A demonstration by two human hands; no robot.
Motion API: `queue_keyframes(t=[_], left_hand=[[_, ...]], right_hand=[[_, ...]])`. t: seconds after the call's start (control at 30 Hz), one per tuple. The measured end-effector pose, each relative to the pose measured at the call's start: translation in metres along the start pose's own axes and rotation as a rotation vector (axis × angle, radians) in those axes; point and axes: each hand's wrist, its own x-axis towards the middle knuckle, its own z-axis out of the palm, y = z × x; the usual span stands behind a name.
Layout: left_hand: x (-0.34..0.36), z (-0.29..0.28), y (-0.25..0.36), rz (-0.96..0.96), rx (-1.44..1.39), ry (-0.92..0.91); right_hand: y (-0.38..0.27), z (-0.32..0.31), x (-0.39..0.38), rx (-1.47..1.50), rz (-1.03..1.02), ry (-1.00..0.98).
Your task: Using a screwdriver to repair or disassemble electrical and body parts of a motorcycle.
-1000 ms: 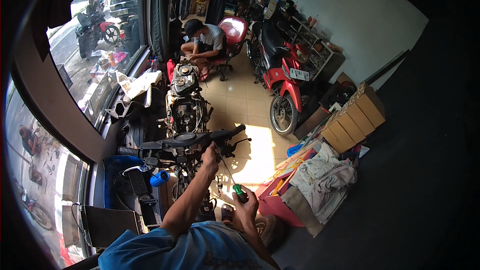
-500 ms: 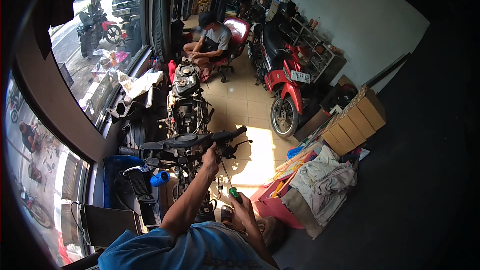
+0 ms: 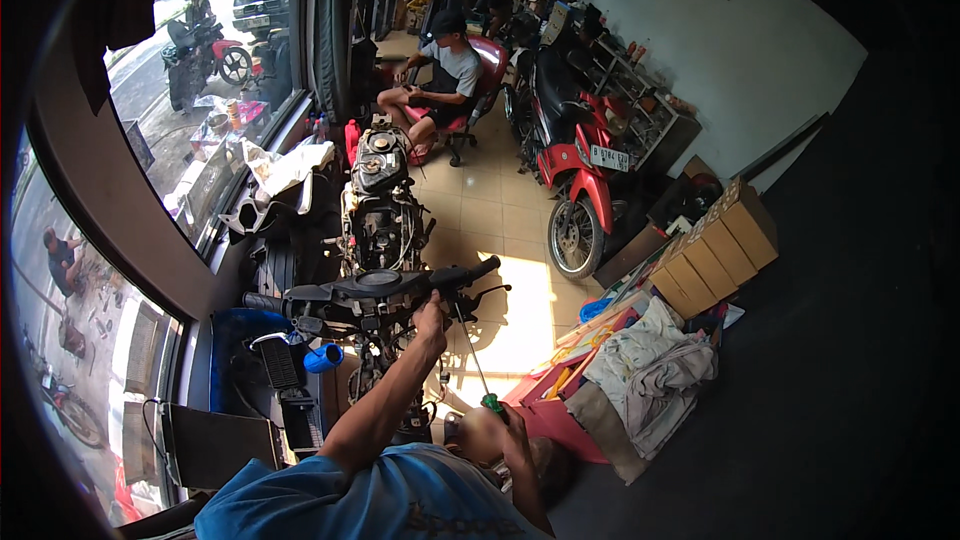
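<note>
While left hand (image 3: 430, 324) sits at the handlebar (image 3: 378, 283), fingers mostly hidden, grip unclear, right hand (image 3: 515, 439) has fingers clamped on the screwdriver (image 3: 493, 403), near right of the handlebar, shaft pointing at it. Looks like screw work; next move likely calls for seating the tip squarely.

The screwdriver shaft (image 3: 473, 351) looks metal, its handle (image 3: 493, 404) plastic.

Red motorbike (image 3: 580, 172) near cardboard boxes (image 3: 715, 248); crumpled cloth (image 3: 655, 360) nearer.
</note>
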Motion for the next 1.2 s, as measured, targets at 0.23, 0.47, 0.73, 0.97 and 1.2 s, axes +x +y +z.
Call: queue_keyframes(t=[0.23, 0.47, 0.73, 0.97, 1.2], left_hand=[[0.003, 0.005, 0.005, -0.040, -0.027, 0.031], [0.010, -0.001, -0.008, 0.260, 0.114, 0.102], [0.007, 0.001, -0.014, 0.345, 0.288, 0.065], [0.013, 0.006, -0.022, 0.453, 0.241, 0.137], [0.017, 0.000, -0.014, 0.182, 0.003, 0.030]], right_hand=[[0.000, 0.001, 0.004, 0.039, 0.007, -0.007], [0.006, 0.001, 0.007, 0.055, 0.045, -0.002], [0.009, -0.002, 0.005, 0.031, 0.064, 0.029], [0.009, 0.000, 0.003, -0.003, 0.046, 0.027], [0.003, 0.004, 0.001, -0.005, 0.072, -0.010]])
